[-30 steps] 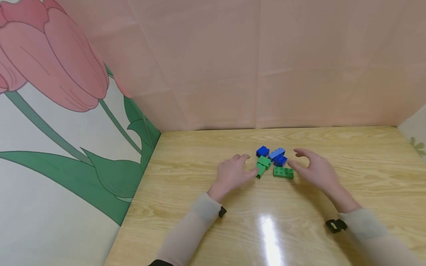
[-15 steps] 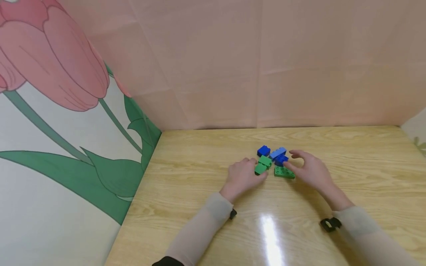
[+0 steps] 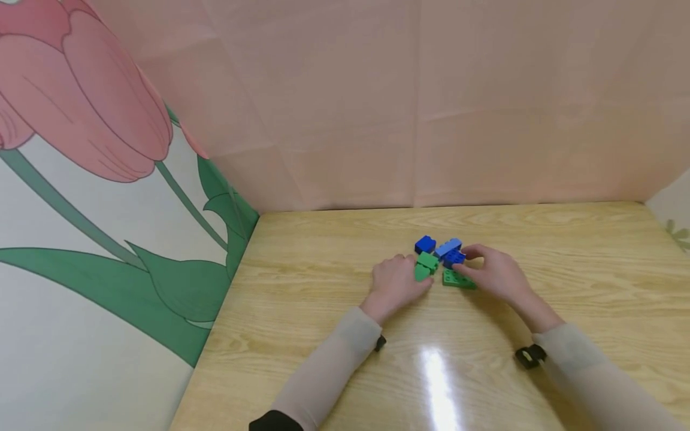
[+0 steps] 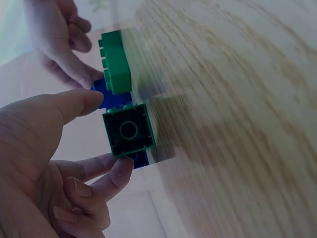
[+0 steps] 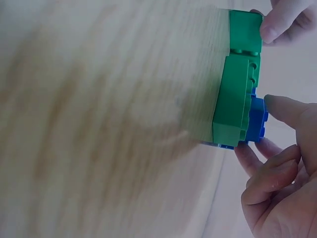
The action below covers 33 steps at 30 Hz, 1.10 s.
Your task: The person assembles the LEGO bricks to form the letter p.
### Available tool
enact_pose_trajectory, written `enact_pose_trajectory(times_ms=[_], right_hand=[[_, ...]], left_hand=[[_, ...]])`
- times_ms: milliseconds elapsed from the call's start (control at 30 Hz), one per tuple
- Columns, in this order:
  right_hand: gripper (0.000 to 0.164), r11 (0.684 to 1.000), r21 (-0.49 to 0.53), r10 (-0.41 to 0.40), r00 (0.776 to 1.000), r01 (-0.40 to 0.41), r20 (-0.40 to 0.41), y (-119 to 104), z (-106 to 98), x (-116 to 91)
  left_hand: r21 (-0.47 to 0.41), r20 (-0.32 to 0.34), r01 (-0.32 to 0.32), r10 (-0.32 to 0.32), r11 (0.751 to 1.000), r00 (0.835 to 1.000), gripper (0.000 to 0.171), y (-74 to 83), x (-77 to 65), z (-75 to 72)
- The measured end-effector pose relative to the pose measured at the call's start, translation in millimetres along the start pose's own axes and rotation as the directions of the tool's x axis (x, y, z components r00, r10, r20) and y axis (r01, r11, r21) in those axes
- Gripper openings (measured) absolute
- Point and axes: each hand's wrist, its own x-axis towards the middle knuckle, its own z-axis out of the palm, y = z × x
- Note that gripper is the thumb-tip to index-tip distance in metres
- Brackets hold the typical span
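Observation:
My left hand [image 3: 396, 284] pinches a small green toy brick [image 3: 422, 273] between thumb and fingers. In the left wrist view, the hollow underside of that green brick [image 4: 116, 141] faces the camera. A second green brick [image 3: 428, 260] lies against its far end. My right hand [image 3: 498, 275] pinches a dark blue brick [image 3: 454, 258], with the thumb on its near side and a finger at its far side. Just in front of the right thumb lies a longer studded green brick [image 3: 457, 279], partly covered by that hand.
A light blue brick [image 3: 448, 248] and another dark blue brick [image 3: 425, 244] lie at the back of the cluster. The wood-grained table [image 3: 302, 257] meets a pink cloth wall [image 3: 345, 120] behind and a tulip-patterned wall [image 3: 178, 287] at the left.
My left hand has moved right onto the small green brick and taken hold of it. My right hand has moved left, and its fingers have closed around the dark blue brick.

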Motion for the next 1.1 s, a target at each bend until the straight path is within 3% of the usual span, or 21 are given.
enact_pose_trajectory(times_ms=[333, 1100], right_hand=[[0.057, 1.0, -0.019, -0.004, 1.0, 0.004, 0.006, -2.7, 0.8, 5.3], [0.057, 1.0, -0.023, -0.008, 1.0, 0.008, -0.006, 0.4, -2.3, 3.8]], left_hand=[[0.008, -0.004, -0.024, 0.024, 1.0, 1.0, 0.048, -1.2, 3.2, 1.9], [0.017, -0.031, -0.062, 0.063, 0.998, 0.998, 0.054, -5.7, -4.8, -0.5]])
